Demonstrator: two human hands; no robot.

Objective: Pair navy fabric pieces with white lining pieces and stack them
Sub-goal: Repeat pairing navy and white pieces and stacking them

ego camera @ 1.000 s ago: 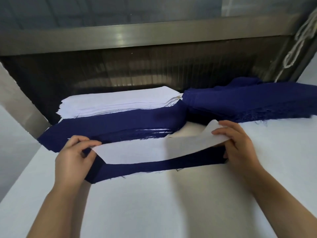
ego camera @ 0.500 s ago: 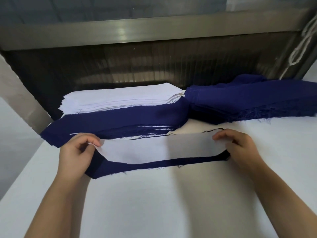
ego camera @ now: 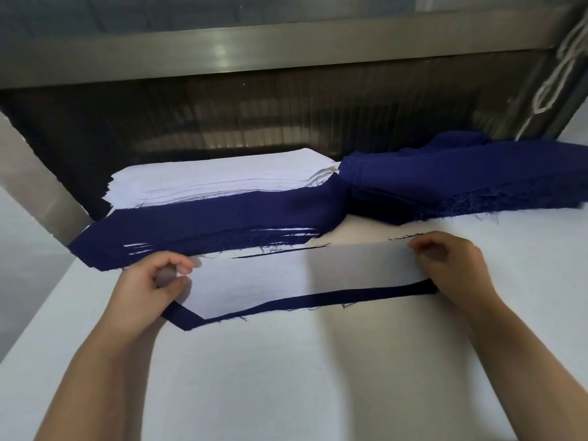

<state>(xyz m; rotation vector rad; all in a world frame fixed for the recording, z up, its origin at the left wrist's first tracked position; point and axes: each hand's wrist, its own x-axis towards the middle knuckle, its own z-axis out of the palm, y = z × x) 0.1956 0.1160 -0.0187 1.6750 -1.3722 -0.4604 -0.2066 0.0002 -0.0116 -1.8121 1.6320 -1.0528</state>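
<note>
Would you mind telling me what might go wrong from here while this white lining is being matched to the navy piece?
1. The white lining piece sits offset on the navy fabric piece: navy shows mainly along the near edge, so the pair may get stacked misaligned.
2. The left hand and right hand grip only the ends; the middle could slip when lifted.
3. Frayed threads on the paired navy stack behind may snag it.
</note>
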